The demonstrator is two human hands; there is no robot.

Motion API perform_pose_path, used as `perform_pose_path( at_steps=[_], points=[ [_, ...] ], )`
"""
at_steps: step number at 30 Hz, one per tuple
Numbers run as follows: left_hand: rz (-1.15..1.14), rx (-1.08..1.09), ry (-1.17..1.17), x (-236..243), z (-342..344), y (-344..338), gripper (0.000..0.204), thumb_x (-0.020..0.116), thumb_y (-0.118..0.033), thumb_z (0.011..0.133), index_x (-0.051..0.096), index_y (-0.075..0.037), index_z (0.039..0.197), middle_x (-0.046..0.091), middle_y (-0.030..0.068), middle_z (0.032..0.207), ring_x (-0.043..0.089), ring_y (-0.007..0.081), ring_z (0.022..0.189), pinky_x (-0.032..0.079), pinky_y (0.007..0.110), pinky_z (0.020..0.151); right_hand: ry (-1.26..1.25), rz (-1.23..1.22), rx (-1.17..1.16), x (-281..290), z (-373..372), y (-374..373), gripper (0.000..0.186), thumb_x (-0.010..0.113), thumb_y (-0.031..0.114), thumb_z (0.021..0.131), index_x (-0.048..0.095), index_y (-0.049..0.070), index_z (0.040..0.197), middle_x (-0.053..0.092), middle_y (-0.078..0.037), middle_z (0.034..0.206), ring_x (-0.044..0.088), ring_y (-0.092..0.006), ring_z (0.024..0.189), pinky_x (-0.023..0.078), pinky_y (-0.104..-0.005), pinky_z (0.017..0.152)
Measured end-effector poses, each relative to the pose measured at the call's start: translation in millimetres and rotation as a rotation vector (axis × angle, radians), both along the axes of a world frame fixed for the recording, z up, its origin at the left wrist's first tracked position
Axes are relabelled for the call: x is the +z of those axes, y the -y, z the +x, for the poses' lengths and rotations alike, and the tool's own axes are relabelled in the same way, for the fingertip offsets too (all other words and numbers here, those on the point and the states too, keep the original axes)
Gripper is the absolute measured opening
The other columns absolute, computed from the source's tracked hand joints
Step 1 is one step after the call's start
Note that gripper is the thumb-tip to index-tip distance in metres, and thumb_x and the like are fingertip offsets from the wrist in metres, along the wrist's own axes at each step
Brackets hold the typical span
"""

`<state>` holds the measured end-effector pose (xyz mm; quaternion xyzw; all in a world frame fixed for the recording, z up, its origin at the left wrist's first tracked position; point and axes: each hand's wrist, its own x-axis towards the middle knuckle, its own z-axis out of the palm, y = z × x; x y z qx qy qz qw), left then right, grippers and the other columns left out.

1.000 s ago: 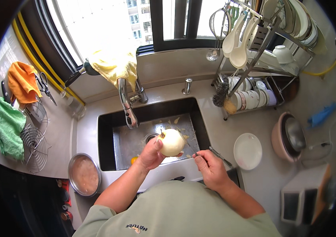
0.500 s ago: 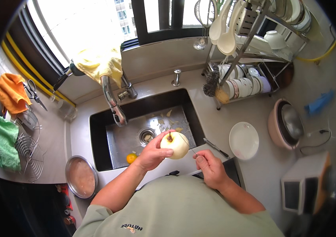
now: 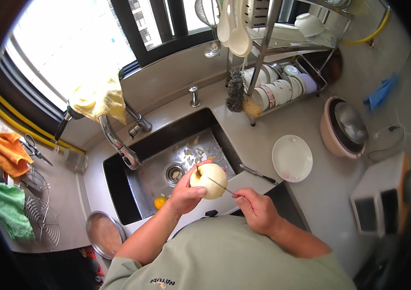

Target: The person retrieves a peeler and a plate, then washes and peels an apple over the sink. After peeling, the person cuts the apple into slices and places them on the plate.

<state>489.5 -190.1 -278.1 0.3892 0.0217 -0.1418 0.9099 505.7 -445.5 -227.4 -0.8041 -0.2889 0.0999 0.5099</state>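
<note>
Gripping a peeled pear (image 3: 207,187) in our left hand (image 3: 186,195), over the near edge of the sink (image 3: 117,193). Our right hand (image 3: 257,210) is clenched round a knife (image 3: 223,187), blade up at the pear. Plate (image 3: 291,155)'s off right.

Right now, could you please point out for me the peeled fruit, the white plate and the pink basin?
Peeled fruit (image 3: 211,186): head view, on its pale flesh, near the middle.
White plate (image 3: 292,157): head view, on its flat centre.
Pink basin (image 3: 327,131): head view, on its outer wall.
</note>
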Motion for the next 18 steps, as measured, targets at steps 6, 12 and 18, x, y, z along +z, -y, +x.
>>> perform_pose_path(
  at_steps=[6, 12, 18],
  points=[
    [0.004, 0.032, 0.017, 12, 8, 14, 0.11, 0.092, -0.02, 0.071, 0.032, -0.004, 0.162, 0.054, 0.01, 0.144, 0.055, 0.0245, 0.133, 0.042, 0.039, 0.116, 0.17, -0.02, -0.045, -3, 2, 4, 0.013, 0.064, 0.013, 0.103, 0.06, 0.002, 0.109, 0.068, -0.015, 0.084, 0.068, -0.0355, 0.07, 0.053, -0.043, 0.061],
    [0.198, -0.057, 0.053, 17, 37, 37, 0.098, 0.091, -0.013, 0.069, 0.043, -0.008, 0.154, 0.055, 0.0066, 0.136, 0.058, 0.0212, 0.126, 0.048, 0.037, 0.109, 0.263, -0.063, -0.105, -6, 9, 27, 0.012, 0.064, 0.009, 0.1, 0.054, 0.002, 0.098, 0.066, -0.017, 0.08, 0.067, -0.0382, 0.069, 0.053, -0.0454, 0.059],
    [0.397, -0.192, 0.153, 18, 80, 84, 0.094, 0.09, -0.019, 0.072, 0.044, -0.006, 0.153, 0.059, 0.0068, 0.131, 0.059, 0.0185, 0.121, 0.048, 0.034, 0.106, 0.295, -0.085, -0.268, -36, 25, 58, 0.015, 0.065, 0.008, 0.097, 0.052, 0.002, 0.093, 0.064, -0.018, 0.074, 0.066, -0.0384, 0.063, 0.052, -0.0468, 0.055]
  ],
)
